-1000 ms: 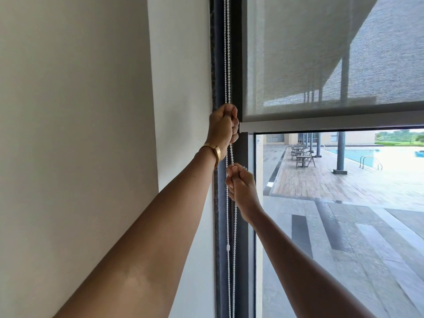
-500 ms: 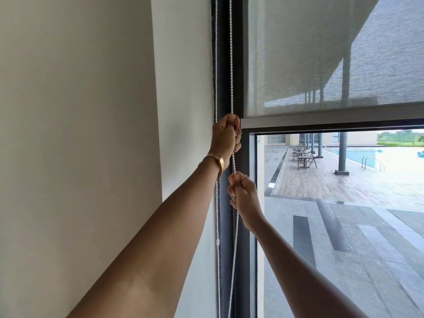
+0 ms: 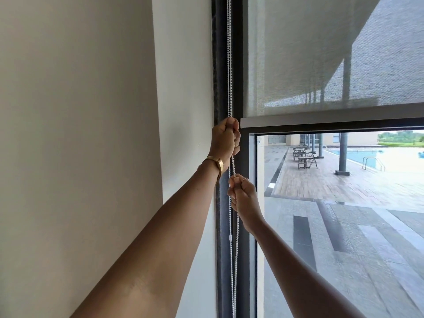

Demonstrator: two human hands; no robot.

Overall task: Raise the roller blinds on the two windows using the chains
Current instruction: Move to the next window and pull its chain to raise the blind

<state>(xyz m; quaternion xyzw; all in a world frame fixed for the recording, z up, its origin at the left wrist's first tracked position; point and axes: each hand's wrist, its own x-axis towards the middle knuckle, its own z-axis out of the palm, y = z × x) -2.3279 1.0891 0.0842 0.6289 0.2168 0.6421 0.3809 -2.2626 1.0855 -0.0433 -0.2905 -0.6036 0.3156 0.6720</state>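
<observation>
**Blind up a notch, both fists on the chain**

Since 1 s ago the blind's bottom bar has risen a bit, and the chain's small white connector now sits lower, under the right hand; at 0.5 s ago the strands were spread apart, now they hang close together again.

Largest first: 1 plain matte wall (image 3: 75, 134), off-white, fills the left half. 1 window (image 3: 344, 226) w/ dark frame, glass showing a paved terrace, pool and outdoor tables. 1 roller blind (image 3: 309, 53), grey woven mesh, see-through, covers the upper part of the window; its flat pale bottom bar (image 3: 321, 120) lies level w/ the left fist. A 2nd window isn't in view.

2 bare forearms reach up from below. Left hand (image 3: 226, 138) is higher, clenched round the chain (image 3: 230, 65) right beside the bar's left end. Right hand (image 3: 243, 196) is just below, fingers (image 3: 232, 181) pinched shut on the same chain. Hands are near, not touching.

Chain: 1 loop of small white beads, 2 strands, running vertically along the frame's left post, from top edge thru both fists and down out of view. 1 oblong connector (image 3: 230, 238) on it below the right hand.

Smallest: 1 gold bracelet (image 3: 218, 162) on the left wrist, 1 thin ring (image 3: 245, 179) on the right hand.
</observation>
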